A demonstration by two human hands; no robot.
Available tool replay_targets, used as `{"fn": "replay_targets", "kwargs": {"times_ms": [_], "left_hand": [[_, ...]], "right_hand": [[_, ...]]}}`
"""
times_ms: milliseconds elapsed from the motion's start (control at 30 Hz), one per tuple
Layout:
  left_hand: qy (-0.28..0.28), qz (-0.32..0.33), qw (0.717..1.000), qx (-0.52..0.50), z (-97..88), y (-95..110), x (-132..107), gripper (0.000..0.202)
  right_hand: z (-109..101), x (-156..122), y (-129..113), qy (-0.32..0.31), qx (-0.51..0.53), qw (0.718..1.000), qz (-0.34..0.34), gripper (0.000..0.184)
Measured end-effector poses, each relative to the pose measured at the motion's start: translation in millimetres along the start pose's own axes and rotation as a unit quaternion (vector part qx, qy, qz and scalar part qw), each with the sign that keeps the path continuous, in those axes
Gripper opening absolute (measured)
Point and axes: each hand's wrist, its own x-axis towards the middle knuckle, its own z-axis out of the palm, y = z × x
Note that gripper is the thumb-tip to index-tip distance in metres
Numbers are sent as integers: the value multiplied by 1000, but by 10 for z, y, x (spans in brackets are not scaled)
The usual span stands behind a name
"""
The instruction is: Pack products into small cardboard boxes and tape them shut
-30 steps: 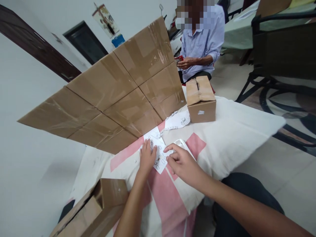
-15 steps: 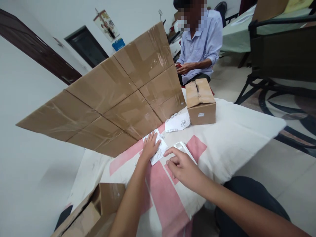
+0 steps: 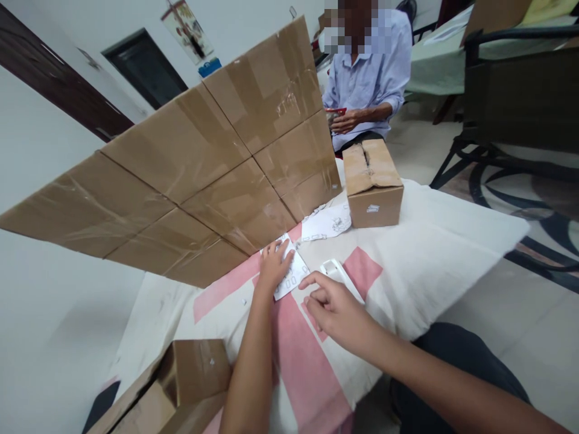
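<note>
My left hand (image 3: 274, 265) lies flat with fingers spread on a white printed sheet (image 3: 293, 278) on the white and pink cloth (image 3: 420, 253). My right hand (image 3: 332, 307) hovers just right of the sheet, index finger stretched toward it and the other fingers curled, holding nothing I can see. A small white plastic object (image 3: 340, 274) lies just beyond that hand. A second white sheet with cut-out shapes (image 3: 326, 222) lies farther back.
A large taped cardboard panel (image 3: 194, 163) stands tilted on the left. A closed small carton (image 3: 373, 181) sits at the back, an open carton (image 3: 181, 386) at the near left. A person in a light blue shirt (image 3: 366, 72) sits behind. A dark chair (image 3: 511, 102) stands at right.
My left hand slid the printed sheet away from me toward the cardboard panel. My right hand let go of the sheet's edge and drew slightly back.
</note>
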Motion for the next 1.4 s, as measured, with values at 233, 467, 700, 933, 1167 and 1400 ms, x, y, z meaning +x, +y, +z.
{"fn": "replay_targets", "kwargs": {"times_ms": [233,467,700,933,1167,1400], "left_hand": [[-6,-21,1000,-4,-107,44,3,45],[7,-55,998,31,6,104,73,52],[13,-55,998,20,12,155,68,50],[4,-55,998,-4,29,192,51,54],[25,-57,998,-19,49,232,48,58],[22,-77,997,-11,105,245,19,58]], "right_hand": [[16,7,30,-7,3,1000,6,18],[97,36,-22,-25,-26,999,12,17],[35,-30,56,-6,-54,998,24,16],[32,-8,65,0,-62,997,39,16],[37,1,19,-2,-77,996,45,16],[88,45,41,-18,-68,997,38,16]]}}
